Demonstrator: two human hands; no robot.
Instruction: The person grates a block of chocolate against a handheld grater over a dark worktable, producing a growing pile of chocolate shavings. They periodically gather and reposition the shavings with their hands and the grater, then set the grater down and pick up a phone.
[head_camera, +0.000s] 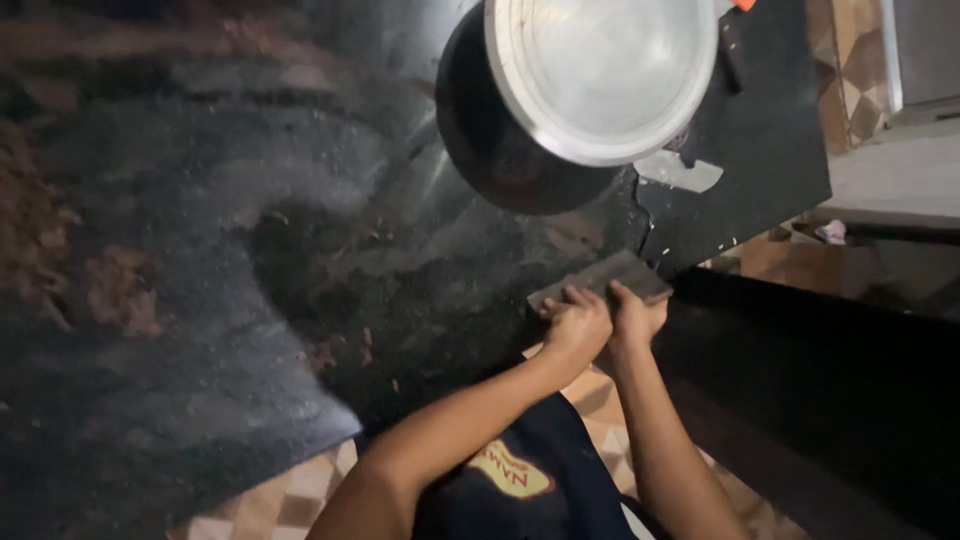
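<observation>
Both arms reach out from the dark apron, and both hands grip one flat grey block (600, 280) at the edge of the dark stone counter (200, 250). It looks hard, stiff and rather heavy, like a stone, best held along its near long edge. The left hand (578, 325) is curled shut on the near edge, and the right hand (636, 315) is shut on it just beside. Its long side runs from low left up to the right. Beyond it stands a big black pot (500, 150) with a shiny metal lid (600, 75).
</observation>
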